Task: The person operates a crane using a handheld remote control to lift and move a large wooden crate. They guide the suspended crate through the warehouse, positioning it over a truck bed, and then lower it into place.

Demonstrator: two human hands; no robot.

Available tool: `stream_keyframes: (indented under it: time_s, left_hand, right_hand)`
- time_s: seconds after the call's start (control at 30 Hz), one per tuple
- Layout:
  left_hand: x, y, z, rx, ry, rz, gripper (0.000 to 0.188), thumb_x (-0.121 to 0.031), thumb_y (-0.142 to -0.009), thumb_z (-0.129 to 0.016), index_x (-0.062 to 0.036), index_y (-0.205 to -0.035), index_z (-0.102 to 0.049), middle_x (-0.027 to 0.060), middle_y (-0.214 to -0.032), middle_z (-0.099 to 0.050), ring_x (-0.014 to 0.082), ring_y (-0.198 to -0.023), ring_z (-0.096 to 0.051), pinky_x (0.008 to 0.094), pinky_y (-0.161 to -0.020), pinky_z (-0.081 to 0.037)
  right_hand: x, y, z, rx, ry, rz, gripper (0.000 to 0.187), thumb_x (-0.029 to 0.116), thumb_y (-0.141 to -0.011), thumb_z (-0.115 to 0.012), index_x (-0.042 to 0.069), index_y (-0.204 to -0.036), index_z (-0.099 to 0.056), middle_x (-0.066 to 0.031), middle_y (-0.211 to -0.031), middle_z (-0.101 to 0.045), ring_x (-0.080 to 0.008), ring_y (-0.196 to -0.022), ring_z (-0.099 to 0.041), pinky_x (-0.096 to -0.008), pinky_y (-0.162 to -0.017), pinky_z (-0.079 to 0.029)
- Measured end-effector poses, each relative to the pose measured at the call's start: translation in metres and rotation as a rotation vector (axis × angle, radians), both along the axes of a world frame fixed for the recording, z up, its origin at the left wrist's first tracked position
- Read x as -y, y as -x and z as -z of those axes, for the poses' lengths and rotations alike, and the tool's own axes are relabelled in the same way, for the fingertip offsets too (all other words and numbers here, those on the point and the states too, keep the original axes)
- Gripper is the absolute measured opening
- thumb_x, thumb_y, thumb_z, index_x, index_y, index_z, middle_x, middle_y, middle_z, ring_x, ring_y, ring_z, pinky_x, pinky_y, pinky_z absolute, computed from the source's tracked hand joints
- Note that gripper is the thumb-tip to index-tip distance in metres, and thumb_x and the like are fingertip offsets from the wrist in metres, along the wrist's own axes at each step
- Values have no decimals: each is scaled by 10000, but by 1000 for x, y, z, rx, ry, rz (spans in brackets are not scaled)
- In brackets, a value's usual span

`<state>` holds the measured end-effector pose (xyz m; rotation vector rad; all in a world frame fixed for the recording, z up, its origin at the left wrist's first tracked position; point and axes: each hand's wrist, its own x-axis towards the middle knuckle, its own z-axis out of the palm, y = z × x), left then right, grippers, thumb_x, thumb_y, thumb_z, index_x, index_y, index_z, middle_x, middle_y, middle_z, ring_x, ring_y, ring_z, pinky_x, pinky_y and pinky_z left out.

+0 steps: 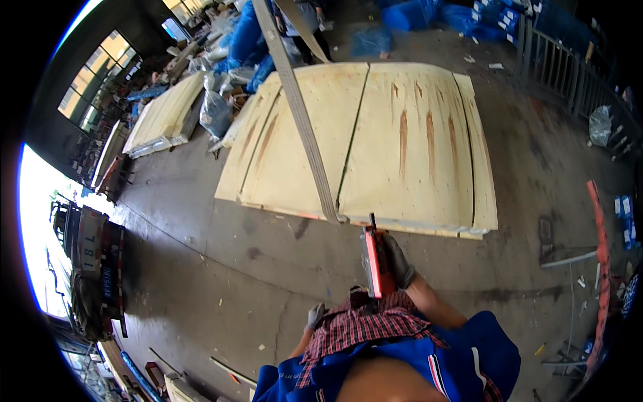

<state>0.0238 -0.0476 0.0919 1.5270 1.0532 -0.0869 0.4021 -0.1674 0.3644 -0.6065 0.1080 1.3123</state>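
Note:
My right hand (pixel 398 262), in a dark glove, is shut on a red and black handheld remote control (pixel 375 265) with a short black antenna. It is held upright in front of my body. Low by my left side hangs my left hand (pixel 315 316) in a pale grey glove; its fingers are too small to make out. A wide grey lifting sling (pixel 295 100) runs down from above to the near edge of a large plywood-covered stack (pixel 402 141). Neither hand touches the sling or the stack. A second strap (pixel 303 30) descends at the far side.
Beyond the stack stands another person (pixel 305 20), partly hidden by the straps. A smaller plywood stack (pixel 164 114) lies at the left, near blue and clear plastic wrapping (pixel 244 40). A truck (pixel 90 261) is at the left, metal railings (pixel 552 67) and a red beam (pixel 599 268) at the right.

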Motion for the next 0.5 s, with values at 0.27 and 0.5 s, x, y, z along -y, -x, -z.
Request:
stream_keyframes:
  time_s: [0.27,0.5]
  left_hand:
    - [4,-3,-7,-4,257,-362,409,-346,-938,-574,51,-1026,-616,136,-910,-707,173,-818,-675,294,-699,-538]
    - [-6,-9,-10,-34,219,-281,382,-316,-932,-583,54,-1019,-615,159,-889,-706,197,-806,-686,293,-702,-546]
  right_hand:
    - [19,6,28,-150,-122,22,546,605,-884,-497,151,-1174,-584,-61,-756,-598,-161,-642,-583,-302,-564,-514]
    - [31,2,13,-30,-12,111,551,592,-887,-503,143,-1197,-577,-50,-744,-595,-152,-618,-573,-300,-553,-513]
